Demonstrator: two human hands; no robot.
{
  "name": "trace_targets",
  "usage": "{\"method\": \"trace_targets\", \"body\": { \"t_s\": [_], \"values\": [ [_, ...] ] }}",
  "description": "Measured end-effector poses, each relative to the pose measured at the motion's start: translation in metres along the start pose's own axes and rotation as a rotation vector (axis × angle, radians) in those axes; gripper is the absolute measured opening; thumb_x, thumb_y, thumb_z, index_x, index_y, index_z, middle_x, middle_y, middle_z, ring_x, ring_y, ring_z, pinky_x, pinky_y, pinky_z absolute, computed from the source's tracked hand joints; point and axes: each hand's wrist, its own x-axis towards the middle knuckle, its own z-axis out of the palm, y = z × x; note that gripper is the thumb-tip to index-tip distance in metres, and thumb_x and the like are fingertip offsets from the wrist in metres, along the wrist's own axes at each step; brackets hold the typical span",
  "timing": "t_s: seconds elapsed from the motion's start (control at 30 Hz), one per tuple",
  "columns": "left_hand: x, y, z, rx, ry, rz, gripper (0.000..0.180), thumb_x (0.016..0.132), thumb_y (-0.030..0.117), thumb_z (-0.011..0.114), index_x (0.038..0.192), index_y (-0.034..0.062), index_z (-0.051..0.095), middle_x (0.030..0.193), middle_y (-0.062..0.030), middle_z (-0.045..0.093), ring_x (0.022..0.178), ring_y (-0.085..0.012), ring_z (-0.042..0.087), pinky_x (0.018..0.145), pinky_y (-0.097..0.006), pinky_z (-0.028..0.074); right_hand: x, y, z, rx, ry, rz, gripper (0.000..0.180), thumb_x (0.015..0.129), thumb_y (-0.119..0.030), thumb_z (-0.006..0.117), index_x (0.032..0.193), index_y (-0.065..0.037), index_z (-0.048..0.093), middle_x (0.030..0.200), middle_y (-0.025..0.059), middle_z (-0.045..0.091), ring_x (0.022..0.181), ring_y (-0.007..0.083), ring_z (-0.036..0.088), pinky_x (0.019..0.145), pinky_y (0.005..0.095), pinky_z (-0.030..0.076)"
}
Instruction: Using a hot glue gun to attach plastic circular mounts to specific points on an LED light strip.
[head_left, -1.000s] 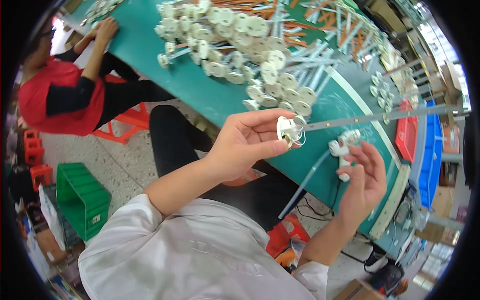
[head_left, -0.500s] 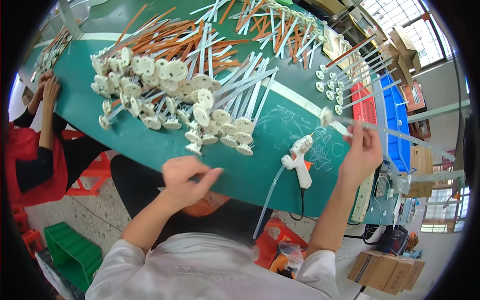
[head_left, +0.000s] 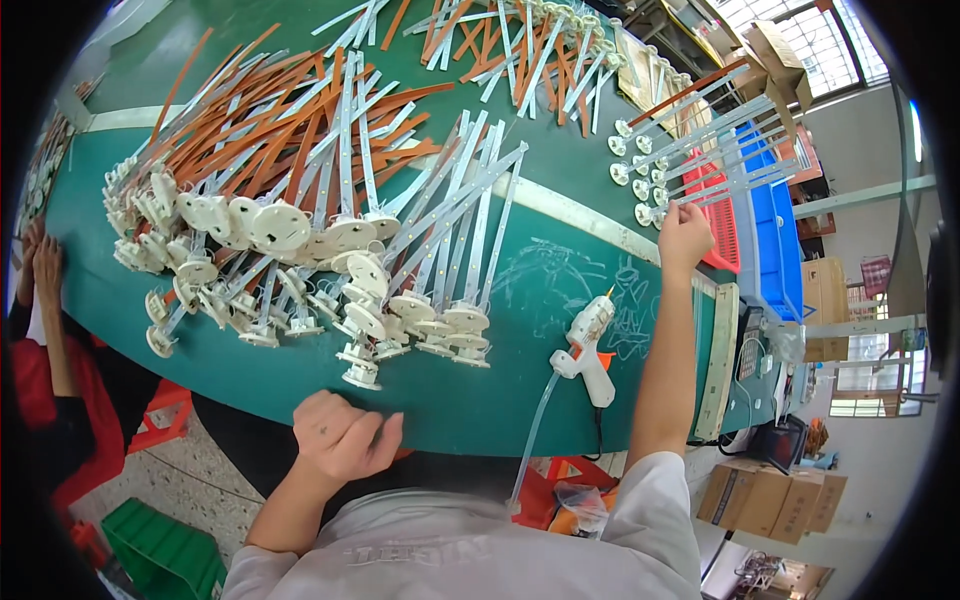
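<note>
At the right side of the green table, my right hand [head_left: 687, 237] pinches an LED strip with a white round base at one end. It lies alongside a row of similar strips [head_left: 708, 130], whose white discs face me. My left hand [head_left: 347, 437] hovers at the near table edge, fingers curled in with nothing visible in them. Just beyond it spreads a big pile of white discs [head_left: 281, 228] with silver and orange strips [head_left: 290, 130] fanned behind. Between my arms rests a white hot glue gun [head_left: 592, 352] with a clear glue stick [head_left: 534, 440] trailing from its back.
A red basket [head_left: 718, 225] and a blue crate [head_left: 778, 250] stand past the right table edge. More strips [head_left: 540, 55] lie at the far side. Another person's hands [head_left: 42, 265] rest at the left edge. A green crate [head_left: 165, 550] sits on the floor.
My right hand has carried the disc-ended strip away from me to the row and laid it there. My left hand stays near the table edge, curled. The whole view has shifted.
</note>
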Motion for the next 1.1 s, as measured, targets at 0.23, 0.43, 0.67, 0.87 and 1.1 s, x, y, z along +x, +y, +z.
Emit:
{"method": "trace_targets", "body": {
  "t_s": [0.23, 0.43, 0.67, 0.87, 1.1],
  "values": [
    [0.0, -0.001, 0.005, -0.004, 0.009, 0.007, 0.02, 0.063, 0.005, 0.074, 0.062, 0.0085, 0.054, 0.059, 0.0011, 0.046, 0.044, -0.016, 0.042, 0.042, -0.028, 0.03, 0.006, 0.014, 0.004, -0.075, -0.054, 0.034, 0.025, 0.079, -0.027, 0.068, 0.082, -0.002, 0.069, 0.076, 0.0107, 0.07, 0.069, 0.0244, 0.067, 0.066, 0.035, 0.05],
    [0.003, -0.002, 0.001, 0.0, 0.06, 0.012, 0.016, 0.063, 0.001, 0.071, 0.06, 0.006, 0.056, 0.055, -0.0012, 0.049, 0.042, -0.0172, 0.045, 0.041, -0.028, 0.034, -0.02, -0.034, -0.054, -0.078, -0.082, 0.063, 0.031, 0.08, -0.03, 0.069, 0.085, 0.0, 0.069, 0.075, 0.0123, 0.07, 0.066, 0.0222, 0.067, 0.064, 0.0332, 0.051],
    [-0.006, 0.0, 0.0, 0.078, 0.1, 0.067, 0.018, 0.063, 0.002, 0.073, 0.061, 0.0073, 0.056, 0.053, -0.002, 0.045, 0.043, -0.0201, 0.045, 0.041, -0.031, 0.034, -0.103, -0.192, -0.067, 0.502, -0.794, -0.119, 0.031, 0.08, -0.029, 0.07, 0.079, 0.002, 0.068, 0.062, 0.0077, 0.065, 0.053, 0.0109, 0.061, 0.05, 0.0257, 0.047],
    [-0.009, 0.004, 0.004, 0.038, 0.194, -0.017, 0.018, 0.064, 0.002, 0.073, 0.061, 0.0067, 0.056, 0.053, -0.005, 0.047, 0.044, -0.0222, 0.047, 0.041, -0.032, 0.036, -0.101, -0.195, -0.045, 0.526, -1.152, 0.132, 0.027, 0.077, -0.026, 0.069, 0.068, -0.001, 0.066, 0.057, 0.0022, 0.06, 0.044, 0.0089, 0.048, 0.043, 0.025, 0.037],
    [-0.013, 0.006, 0.003, 0.069, 0.178, -0.015, 0.018, 0.066, 0.002, 0.073, 0.061, 0.0068, 0.057, 0.053, -0.0059, 0.05, 0.044, -0.0219, 0.05, 0.041, -0.032, 0.037, -0.123, -0.126, -0.124, 1.256, -1.293, 0.7, 0.018, 0.085, -0.017, 0.063, 0.071, -0.012, 0.052, 0.058, -0.0036, 0.048, 0.045, 0.0046, 0.04, 0.039, 0.0188, 0.029]
  ]
}}
